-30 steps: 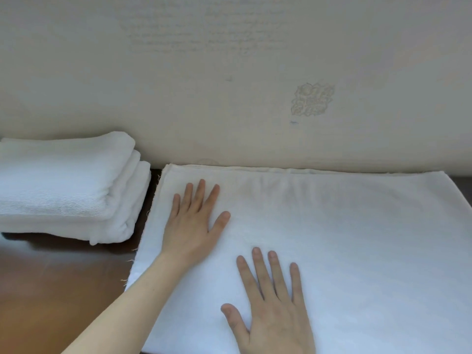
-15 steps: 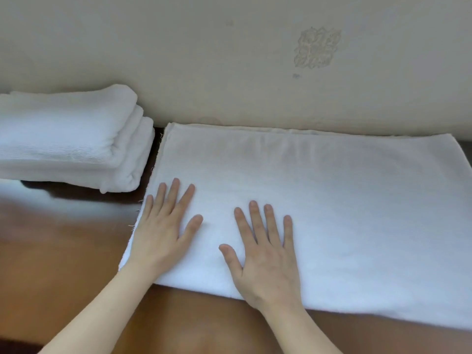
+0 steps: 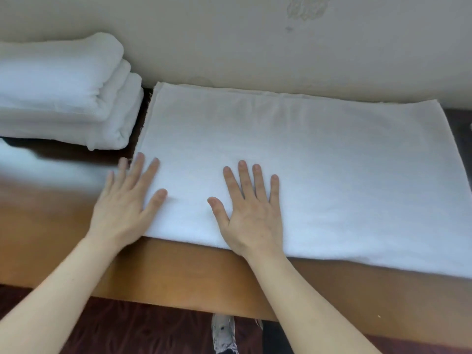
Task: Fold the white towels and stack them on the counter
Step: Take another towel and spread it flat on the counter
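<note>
The towel (image 3: 319, 162) lay flat on the counter (image 3: 178, 272), its far edge up against the wall (image 3: 229, 47) and its near edge just short of the counter's front lip. It looked already doubled, since layered edges showed along the far side. I judge that you had laid the long shape crosswise so one end could be brought over the other next.

Your right hand (image 3: 252, 218) pressed flat on the towel's near left part, fingers (image 3: 244, 180) straight and a little spread, holding nothing. A flat palm like that serves to smooth the cloth and pin it.

Your left hand (image 3: 125, 208) lay across the towel's left edge, thumb and forefinger on the cloth, the outer fingers over bare wood. Its fingers were straight and fanned, gripping nothing. They were blurred, so I cannot tell whether they touched down. That placement suits a sweep out to the edge, or a reach for the left corner.

The stack (image 3: 63, 98) of folded towels sat just beside the towel's far left corner, close to the wall, with a narrow dark gap between stack and towel. Kept there, it was out of the folding space yet near enough to receive this one. Below the counter, a shoe (image 3: 224, 333) showed on the dark floor (image 3: 127, 328).
</note>
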Action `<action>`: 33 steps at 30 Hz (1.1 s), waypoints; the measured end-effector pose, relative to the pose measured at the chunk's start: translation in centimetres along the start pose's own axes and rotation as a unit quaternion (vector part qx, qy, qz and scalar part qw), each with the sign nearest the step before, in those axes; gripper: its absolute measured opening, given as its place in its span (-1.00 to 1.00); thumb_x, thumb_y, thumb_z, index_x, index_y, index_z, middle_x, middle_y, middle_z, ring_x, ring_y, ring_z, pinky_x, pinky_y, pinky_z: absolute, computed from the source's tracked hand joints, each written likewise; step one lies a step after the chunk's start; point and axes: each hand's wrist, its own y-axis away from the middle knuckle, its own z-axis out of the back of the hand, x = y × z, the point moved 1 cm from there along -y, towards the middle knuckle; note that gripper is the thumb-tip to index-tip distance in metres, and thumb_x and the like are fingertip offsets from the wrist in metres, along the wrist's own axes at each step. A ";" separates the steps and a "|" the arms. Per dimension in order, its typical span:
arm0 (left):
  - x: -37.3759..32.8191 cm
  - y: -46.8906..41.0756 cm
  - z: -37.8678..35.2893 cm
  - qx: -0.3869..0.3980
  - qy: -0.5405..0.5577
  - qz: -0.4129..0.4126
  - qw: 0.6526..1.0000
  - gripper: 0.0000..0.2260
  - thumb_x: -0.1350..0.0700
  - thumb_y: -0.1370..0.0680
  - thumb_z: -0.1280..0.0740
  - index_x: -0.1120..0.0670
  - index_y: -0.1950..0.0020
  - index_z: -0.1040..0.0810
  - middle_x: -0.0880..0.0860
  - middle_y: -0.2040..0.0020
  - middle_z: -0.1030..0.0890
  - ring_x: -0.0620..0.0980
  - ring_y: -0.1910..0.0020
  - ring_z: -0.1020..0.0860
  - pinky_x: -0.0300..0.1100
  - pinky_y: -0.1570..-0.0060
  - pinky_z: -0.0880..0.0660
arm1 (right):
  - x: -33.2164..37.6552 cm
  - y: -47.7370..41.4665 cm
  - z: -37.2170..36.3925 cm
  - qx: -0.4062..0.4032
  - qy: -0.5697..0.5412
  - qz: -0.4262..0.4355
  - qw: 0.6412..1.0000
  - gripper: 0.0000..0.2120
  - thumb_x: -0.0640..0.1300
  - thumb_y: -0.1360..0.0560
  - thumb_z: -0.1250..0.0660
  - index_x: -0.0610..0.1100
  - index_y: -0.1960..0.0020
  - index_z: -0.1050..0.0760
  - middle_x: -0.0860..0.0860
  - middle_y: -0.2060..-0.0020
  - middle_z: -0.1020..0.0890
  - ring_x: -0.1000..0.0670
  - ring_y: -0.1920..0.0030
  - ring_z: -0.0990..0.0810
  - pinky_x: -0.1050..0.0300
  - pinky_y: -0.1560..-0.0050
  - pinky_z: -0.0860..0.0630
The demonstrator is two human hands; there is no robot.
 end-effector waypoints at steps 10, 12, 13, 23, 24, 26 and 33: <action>-4.9 -0.2 -1.2 0.000 0.047 -0.030 0.998 -0.42 -0.33 -0.61 0.25 -0.21 -0.62 0.09 -0.08 -0.63 0.13 -0.12 -0.58 0.25 -0.10 -0.53 0.26 | -0.5 0.2 0.8 -0.030 -0.110 -0.020 0.993 -0.36 0.31 -0.60 0.29 0.08 -0.62 0.15 0.04 -0.60 0.17 0.02 -0.58 0.28 -0.12 -0.55 0.21; -3.2 -0.4 -1.4 0.001 0.043 0.010 0.999 -0.42 -0.35 -0.60 0.27 -0.23 -0.62 0.09 -0.02 -0.65 0.07 -0.02 -0.61 0.16 0.00 -0.54 0.16 | -1.7 -0.2 1.7 -0.040 -0.153 -0.044 0.986 -0.37 0.33 -0.60 0.30 0.13 -0.61 0.18 0.06 -0.60 0.20 0.02 -0.57 0.30 -0.09 -0.55 0.23; -2.7 -0.5 -1.4 0.004 0.035 0.031 0.999 -0.41 -0.36 -0.59 0.27 -0.23 -0.62 0.09 0.01 -0.65 0.04 0.04 -0.61 0.12 0.06 -0.54 0.11 | -2.9 -0.5 2.2 -0.046 -0.149 -0.059 0.986 -0.37 0.34 -0.59 0.32 0.15 -0.60 0.20 0.06 -0.60 0.21 0.01 -0.57 0.30 -0.11 -0.55 0.25; -25.7 -6.0 -2.3 0.020 0.089 -0.176 0.980 -0.34 -0.38 -0.55 0.33 -0.16 -0.60 0.24 -0.03 -0.61 0.25 -0.02 -0.58 0.30 -0.06 -0.54 0.31 | -24.7 -0.6 7.6 -0.043 0.033 -0.240 0.969 -0.33 0.38 -0.55 0.35 0.17 -0.60 0.22 0.03 -0.61 0.17 -0.05 -0.59 0.23 -0.21 -0.53 0.24; -28.4 -6.4 -2.8 0.028 0.087 -0.196 0.976 -0.35 -0.38 -0.54 0.34 -0.17 -0.59 0.26 -0.04 -0.61 0.28 -0.03 -0.57 0.33 -0.06 -0.53 0.33 | -26.4 -0.2 8.1 -0.052 0.035 -0.260 0.964 -0.34 0.37 -0.56 0.32 0.16 -0.60 0.20 0.03 -0.61 0.15 -0.05 -0.59 0.22 -0.21 -0.54 0.23; -31.8 -7.7 -3.2 0.029 0.054 -0.219 0.974 -0.34 -0.37 -0.55 0.35 -0.16 -0.61 0.23 -0.04 -0.62 0.26 -0.02 -0.58 0.32 -0.03 -0.54 0.32 | -29.3 0.7 8.9 -0.059 0.039 -0.296 0.952 -0.37 0.35 -0.58 0.27 0.16 -0.60 0.18 0.02 -0.61 0.12 -0.05 -0.59 0.17 -0.21 -0.54 0.20; -28.0 -11.7 -2.3 0.013 0.031 -0.080 0.996 -0.34 -0.31 -0.59 0.26 -0.08 -0.64 0.03 0.02 -0.64 0.07 0.06 -0.62 0.13 0.02 -0.56 0.21 | -33.2 4.0 9.9 -0.119 -0.009 -0.323 0.939 -0.39 0.17 -0.65 0.06 -0.12 -0.59 -0.11 -0.10 -0.58 -0.16 -0.12 -0.58 -0.06 -0.11 -0.56 0.03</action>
